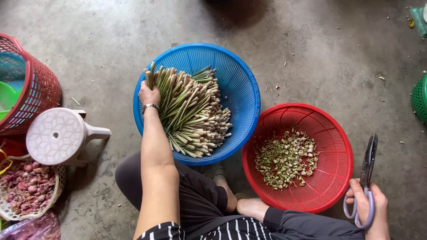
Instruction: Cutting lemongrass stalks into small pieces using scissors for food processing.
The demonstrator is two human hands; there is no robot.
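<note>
My left hand (149, 94) reaches into a blue plastic basket (242, 84) and grips a few green lemongrass stalks (150, 74) at the left edge of a big pile of stalks (193, 113). A bracelet sits on that wrist. My right hand (369, 205) rests at the lower right, holding closed scissors (367, 169) with pale purple handles, blades pointing up. Between the hands stands a red plastic basket (331, 186) with several cut stalk ends (287, 158) in it.
On the concrete floor at left lie a tipped white plastic stool (60, 135), a tall red basket (40, 89) and a woven basket of shallots (26, 186). A green basket (419, 98) shows at the right edge. My folded legs and bare foot (251, 206) are below.
</note>
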